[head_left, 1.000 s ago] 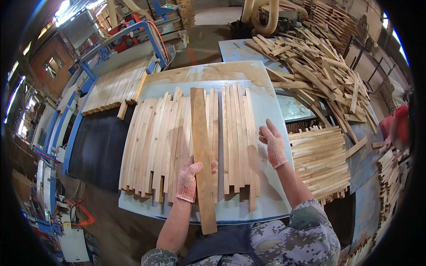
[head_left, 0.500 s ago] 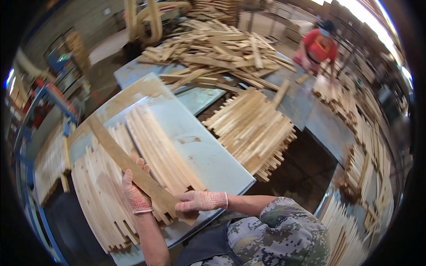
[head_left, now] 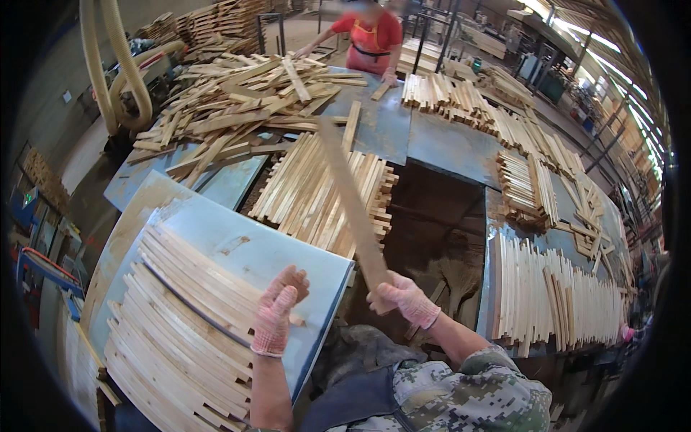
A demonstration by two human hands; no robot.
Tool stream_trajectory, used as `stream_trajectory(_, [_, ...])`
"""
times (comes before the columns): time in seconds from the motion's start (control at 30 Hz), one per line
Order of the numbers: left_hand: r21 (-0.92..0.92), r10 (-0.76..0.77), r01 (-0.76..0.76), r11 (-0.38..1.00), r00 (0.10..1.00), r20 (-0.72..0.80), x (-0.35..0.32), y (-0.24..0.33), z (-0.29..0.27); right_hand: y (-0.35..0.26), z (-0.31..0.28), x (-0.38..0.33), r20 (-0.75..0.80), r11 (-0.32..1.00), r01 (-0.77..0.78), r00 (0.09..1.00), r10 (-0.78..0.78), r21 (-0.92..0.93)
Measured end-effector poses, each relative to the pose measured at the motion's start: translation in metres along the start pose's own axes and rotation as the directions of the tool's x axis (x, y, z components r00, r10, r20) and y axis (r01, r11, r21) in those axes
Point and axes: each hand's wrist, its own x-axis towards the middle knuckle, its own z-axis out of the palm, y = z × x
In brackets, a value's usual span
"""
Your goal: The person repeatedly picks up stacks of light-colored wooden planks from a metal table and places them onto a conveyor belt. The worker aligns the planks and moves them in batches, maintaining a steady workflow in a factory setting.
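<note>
My right hand (head_left: 399,299), in a pink work glove, grips the near end of a long wooden slat (head_left: 349,198) that points away over a stack of light slats (head_left: 309,198). My left hand (head_left: 279,309), also gloved, rests with fingers apart on the near edge of a row of slats (head_left: 180,309) laid side by side on a pale blue table top (head_left: 237,245). It holds nothing.
A loose heap of slats (head_left: 237,97) covers the far bench. A person in a red top (head_left: 371,39) works beyond it. More sorted slat rows (head_left: 554,295) lie to my right, and a dark gap (head_left: 439,230) opens between the benches. A thick hose (head_left: 119,72) curves at far left.
My view has swung to the right. The long slat left the row on the table, passed into my right hand, and now points out over the stack. My left hand let go of it.
</note>
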Motion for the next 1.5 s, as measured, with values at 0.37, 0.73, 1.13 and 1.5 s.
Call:
stream_trajectory(0.37, [0.175,-0.259,0.226,0.958,0.946,0.193,0.038,-0.081,0.088,0.072,-0.214,0.022,-0.55,0.99,-0.101,0.823,0.139,0.098])
stream_trajectory(0.73, [0.137,-0.588,0.575,0.807,0.803,0.097,0.17,-0.197,0.213,-0.251,-0.509,0.343,-0.325,0.911,0.411,0.857,-0.399,-0.033])
stream_trajectory(1.13, [0.374,-0.667,0.618,0.691,0.745,0.001,0.213,-0.226,0.27,0.037,-0.475,0.278,0.106,0.051,0.122,0.962,-0.253,-0.991])
stream_trajectory(1.5, [0.533,-0.71,0.517,0.67,0.656,0.257,0.151,-0.25,0.22,0.3,-0.343,-0.159,-0.696,0.705,-0.669,0.39,0.603,0.237])
